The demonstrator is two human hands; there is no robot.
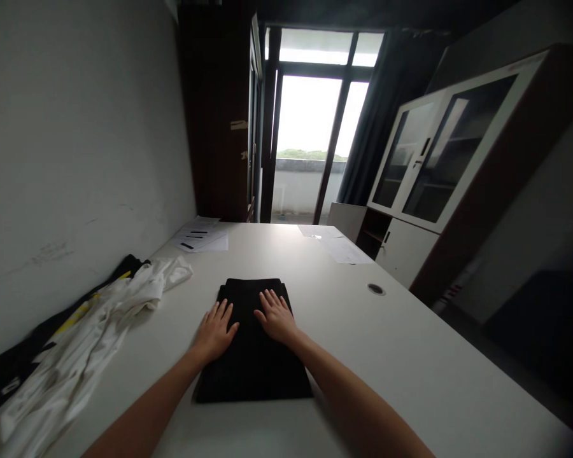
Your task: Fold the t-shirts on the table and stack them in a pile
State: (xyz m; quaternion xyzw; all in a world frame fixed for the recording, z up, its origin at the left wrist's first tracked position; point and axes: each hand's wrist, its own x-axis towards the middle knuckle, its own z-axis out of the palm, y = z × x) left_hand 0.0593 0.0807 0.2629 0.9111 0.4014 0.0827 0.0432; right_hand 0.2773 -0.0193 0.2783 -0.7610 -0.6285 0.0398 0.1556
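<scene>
A folded black garment (258, 375) lies flat on the white table (353, 318), its narrower end pointing away from me. Which kind of garment it is, I cannot tell. My left hand (216, 331) rests on its left edge with the fingers stretched forward and the thumb apart. On the upper right part of the cloth lies my right hand (275, 316), palm down, fingers spread. Neither hand grips anything. Both forearms reach in from the bottom of the view.
Crumpled white cloth (100, 337) and dark cloth with yellow (16, 356) lie along the left wall. Papers sit at the far left (201, 235) and far right (339, 247) of the table. A cable hole (376, 289) is near the right edge. A glass-door cabinet (439, 152) stands beyond.
</scene>
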